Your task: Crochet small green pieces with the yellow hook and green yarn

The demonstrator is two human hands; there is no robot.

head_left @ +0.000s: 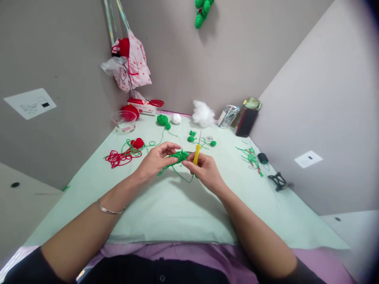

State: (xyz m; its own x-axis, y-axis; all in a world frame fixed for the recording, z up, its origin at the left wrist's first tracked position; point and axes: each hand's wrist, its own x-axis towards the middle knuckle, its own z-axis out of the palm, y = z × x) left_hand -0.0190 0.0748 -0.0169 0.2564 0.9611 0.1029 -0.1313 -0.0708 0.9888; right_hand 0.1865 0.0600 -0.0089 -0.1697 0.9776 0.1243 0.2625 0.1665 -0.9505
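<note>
Both hands meet over the middle of the table around a bunch of green yarn work (pixel 180 156). My left hand (pixel 158 161) pinches its left side between thumb and fingers. At its right side, my right hand (pixel 204 169) grips a crochet hook by the yellow handle (pixel 197 154), the thin shaft pointing up and away, and its thumb touches the green yarn. A loose green strand hangs below the work between the hands. The hook's tip is too small to make out clearly.
Red yarn (pixel 120 157) lies to the left, near a clear bowl (pixel 124 123). Behind are green balls (pixel 162 120), white stuffing (pixel 203 114) and a clear cup (pixel 228 117). Green scraps (pixel 251 157), black thread (pixel 263 158) and a black stand (pixel 278 181) sit right.
</note>
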